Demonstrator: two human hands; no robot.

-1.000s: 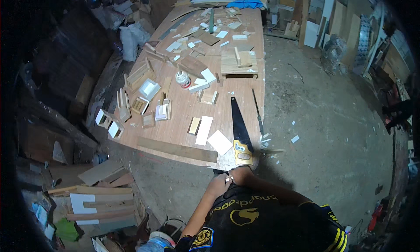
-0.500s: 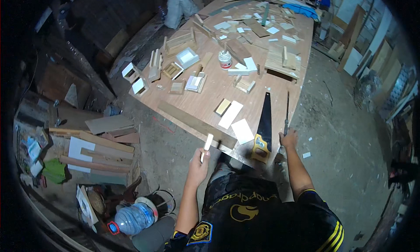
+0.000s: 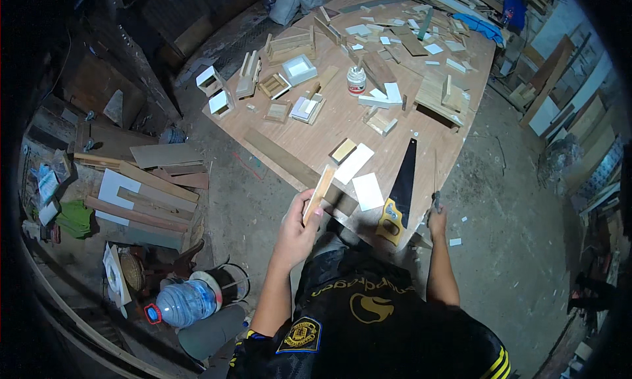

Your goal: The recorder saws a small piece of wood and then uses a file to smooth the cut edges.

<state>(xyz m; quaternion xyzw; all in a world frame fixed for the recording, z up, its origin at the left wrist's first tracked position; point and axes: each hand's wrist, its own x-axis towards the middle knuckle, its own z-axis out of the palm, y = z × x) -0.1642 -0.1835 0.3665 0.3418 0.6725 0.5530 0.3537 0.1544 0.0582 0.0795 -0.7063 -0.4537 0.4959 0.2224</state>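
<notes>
My left hand (image 3: 295, 233) grips a small wood strip (image 3: 319, 193) with one pale face, held tilted up over the table's near edge. My right hand (image 3: 438, 222) is closed on the dark handle of a long thin tool (image 3: 435, 175) at the table's right edge; its exact kind is too fine to make out. Between the hands lies a handsaw (image 3: 403, 175) with a yellow handle, blade pointing away. White rectangular pieces (image 3: 368, 192) and a small wood-topped block (image 3: 343, 151) rest beyond my left hand.
The wooden table (image 3: 263, 119) carries small wooden boxes (image 3: 274, 85), a white jar (image 3: 356, 81), a wooden stand (image 3: 438, 102) and scattered offcuts. Boards (image 3: 155, 181) are piled on the floor at left, near a large blue water bottle (image 3: 187, 303). More planks (image 3: 553, 89) lean at the right.
The wood strip in my left hand has turned and come closer, showing its broad side. My right hand has drawn back slightly with the thin tool. The view has shifted a little.
</notes>
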